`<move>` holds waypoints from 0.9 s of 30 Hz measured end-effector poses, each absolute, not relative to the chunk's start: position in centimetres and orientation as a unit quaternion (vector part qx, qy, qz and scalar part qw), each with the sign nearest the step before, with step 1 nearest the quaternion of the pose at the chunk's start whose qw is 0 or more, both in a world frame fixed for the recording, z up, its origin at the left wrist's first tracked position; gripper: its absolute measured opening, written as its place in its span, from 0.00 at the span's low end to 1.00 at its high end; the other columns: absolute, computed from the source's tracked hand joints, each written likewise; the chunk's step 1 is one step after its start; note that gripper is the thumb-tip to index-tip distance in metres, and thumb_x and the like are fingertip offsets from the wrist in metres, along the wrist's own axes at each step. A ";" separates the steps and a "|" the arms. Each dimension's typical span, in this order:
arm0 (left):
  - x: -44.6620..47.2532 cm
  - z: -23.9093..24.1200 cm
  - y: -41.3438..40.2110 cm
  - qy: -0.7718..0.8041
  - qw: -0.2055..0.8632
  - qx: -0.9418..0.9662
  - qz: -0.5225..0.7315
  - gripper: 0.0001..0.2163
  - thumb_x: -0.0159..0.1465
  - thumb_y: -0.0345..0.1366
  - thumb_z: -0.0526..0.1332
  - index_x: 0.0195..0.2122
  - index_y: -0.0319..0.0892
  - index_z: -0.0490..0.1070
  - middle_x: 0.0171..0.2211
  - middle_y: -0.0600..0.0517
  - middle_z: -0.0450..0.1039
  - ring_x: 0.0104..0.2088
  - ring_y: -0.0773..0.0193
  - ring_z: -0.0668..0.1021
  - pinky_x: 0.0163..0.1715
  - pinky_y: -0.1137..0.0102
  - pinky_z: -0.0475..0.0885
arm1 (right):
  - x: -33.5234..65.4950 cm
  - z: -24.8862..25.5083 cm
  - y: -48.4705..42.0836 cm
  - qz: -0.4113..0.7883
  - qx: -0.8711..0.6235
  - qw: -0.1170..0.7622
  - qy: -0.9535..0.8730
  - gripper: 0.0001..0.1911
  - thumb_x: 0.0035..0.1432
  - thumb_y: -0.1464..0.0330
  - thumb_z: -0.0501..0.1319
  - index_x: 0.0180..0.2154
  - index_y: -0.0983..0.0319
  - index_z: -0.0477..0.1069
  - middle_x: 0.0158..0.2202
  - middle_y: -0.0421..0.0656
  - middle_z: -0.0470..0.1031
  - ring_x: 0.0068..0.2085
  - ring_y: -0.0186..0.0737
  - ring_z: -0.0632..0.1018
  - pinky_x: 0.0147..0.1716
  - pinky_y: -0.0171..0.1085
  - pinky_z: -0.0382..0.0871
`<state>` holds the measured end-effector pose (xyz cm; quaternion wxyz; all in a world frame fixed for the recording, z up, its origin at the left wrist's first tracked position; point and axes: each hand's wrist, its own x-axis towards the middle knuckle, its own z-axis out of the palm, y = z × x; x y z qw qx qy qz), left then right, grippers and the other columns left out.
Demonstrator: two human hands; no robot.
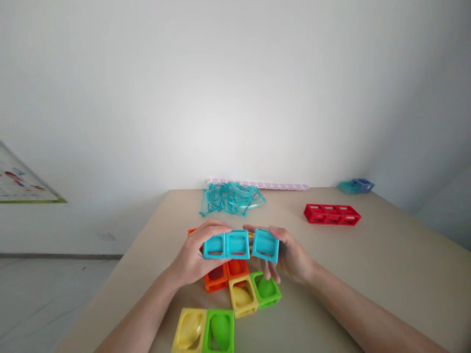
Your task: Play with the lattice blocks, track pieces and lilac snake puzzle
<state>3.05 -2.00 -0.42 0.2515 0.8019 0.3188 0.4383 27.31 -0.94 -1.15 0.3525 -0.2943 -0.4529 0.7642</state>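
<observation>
My left hand (pixel 196 255) grips a pair of joined light-blue hollow block cubes (pixel 237 245), its thumb above and fingers below. To the right, my right hand (pixel 292 255) holds a single light-blue cube (pixel 265 246) by its right side, slightly tilted. A narrow gap separates the single cube from the pair. Beneath the hands lie orange cubes (pixel 216 278), a yellow cube (pixel 243 296) and a green cube (pixel 265 290), grouped together. Nearer to me, another yellow cube (pixel 189 331) and green cube (pixel 221 332) stand side by side. Parts of the orange cubes are hidden by my left hand.
A row of red cubes (pixel 332 214) rests at the right on the table (pixel 371 274). Crumpled clear blue plastic (pixel 231 198) and a long lilac strip (pixel 283 186) lie by the wall. A dark-blue block (pixel 363 185) is at the far right corner.
</observation>
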 end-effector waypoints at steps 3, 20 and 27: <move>3.0 -0.3 -1.9 0.311 0.248 0.817 0.419 0.21 0.56 0.33 0.68 0.51 0.47 0.68 0.50 0.45 0.70 0.50 0.56 0.74 0.48 0.64 0.71 | 27.1 -0.8 -1.2 0.789 -0.292 0.314 -0.440 0.35 0.61 0.48 0.46 0.62 0.62 0.54 0.39 0.52 0.80 0.21 0.40 0.80 0.11 0.29 0.66; 2.9 -0.9 -2.1 0.376 0.281 0.776 0.421 0.21 0.55 0.35 0.68 0.49 0.46 0.65 0.46 0.49 0.71 0.44 0.60 0.76 0.43 0.70 0.72 | 27.8 -1.5 -1.1 0.303 -0.316 0.441 -0.784 0.24 0.50 0.64 0.70 0.48 0.59 0.66 0.44 0.45 0.73 0.45 0.44 0.75 0.45 0.41 0.70; 2.5 -0.9 -1.8 0.348 0.236 0.808 0.412 0.22 0.53 0.34 0.70 0.50 0.47 0.68 0.44 0.50 0.74 0.43 0.60 0.76 0.44 0.69 0.71 | 27.9 -1.0 -1.5 0.244 -0.299 0.445 -0.808 0.22 0.49 0.67 0.70 0.46 0.59 0.68 0.40 0.44 0.73 0.41 0.42 0.75 0.41 0.40 0.70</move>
